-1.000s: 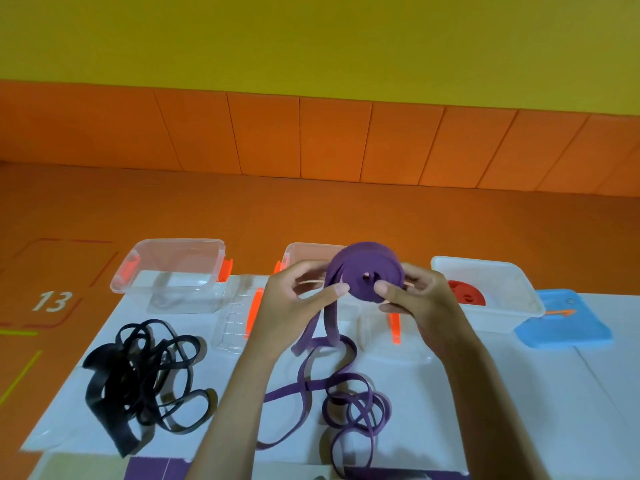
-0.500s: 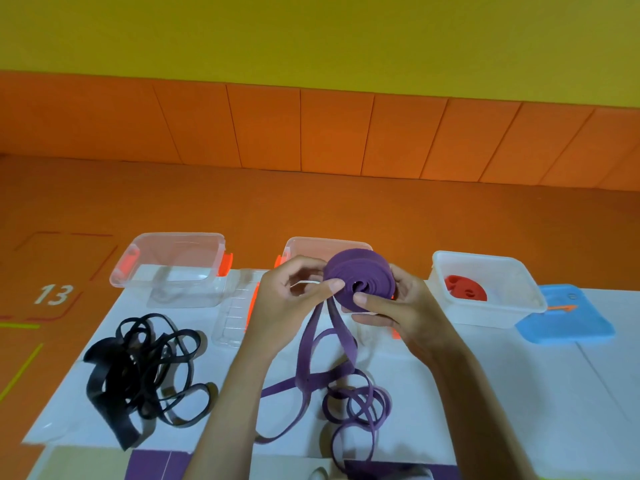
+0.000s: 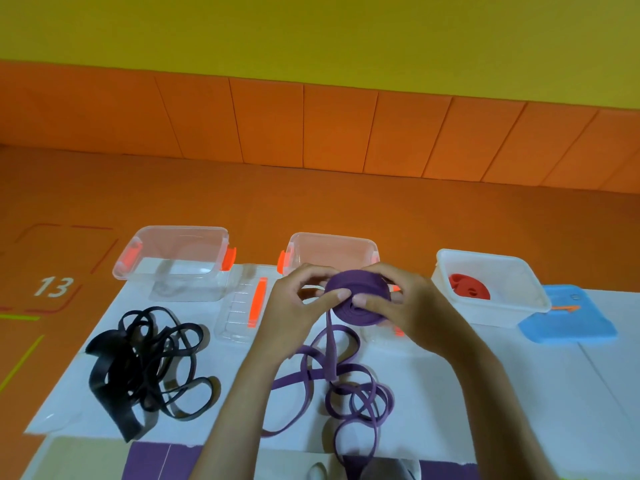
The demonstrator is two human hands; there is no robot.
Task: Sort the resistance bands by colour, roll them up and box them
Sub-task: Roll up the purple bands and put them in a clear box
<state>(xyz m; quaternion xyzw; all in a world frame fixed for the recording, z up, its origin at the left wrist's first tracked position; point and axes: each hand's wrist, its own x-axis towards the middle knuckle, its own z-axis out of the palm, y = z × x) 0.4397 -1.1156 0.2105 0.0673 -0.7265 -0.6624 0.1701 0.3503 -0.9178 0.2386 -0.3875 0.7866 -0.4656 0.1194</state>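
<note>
My left hand and my right hand both grip a partly rolled purple band, held above the white sheet in front of the middle clear box. The band's unrolled tail hangs down into loose purple loops on the sheet. A tangle of black bands lies at the left. A rolled red band sits inside the white box at the right. The left clear box holds nothing.
A clear lid with an orange clip lies between the two clear boxes. A blue lid rests right of the white box. The white sheet lies on an orange floor, with a painted "13" at the left.
The roll has turned between my hands and dropped slightly, now lying flatter. More of the tail is wound on.
</note>
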